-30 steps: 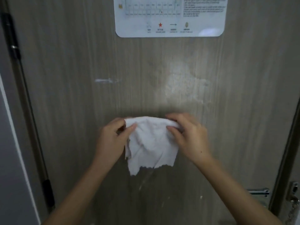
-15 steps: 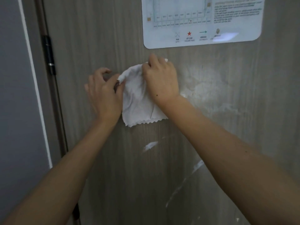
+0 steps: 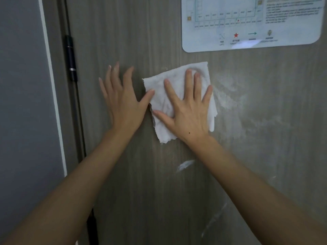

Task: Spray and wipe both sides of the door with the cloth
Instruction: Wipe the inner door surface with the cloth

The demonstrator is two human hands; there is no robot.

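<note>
Head view: right hand [image 3: 188, 110] flat on cloth [image 3: 177, 82]; left hand [image 3: 122, 101] flat against door [image 3: 159, 191]; notice [image 3: 251, 23] writing unreadable

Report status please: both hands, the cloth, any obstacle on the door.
Right hand flat, pressing cloth on door. Left hand flat on door, thumb touching cloth. Residue right of cloth; sign above.

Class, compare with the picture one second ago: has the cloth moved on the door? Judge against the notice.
Yes. The cloth has moved up the door: earlier it hung well below the notice, now its top edge lies just under it.
</note>
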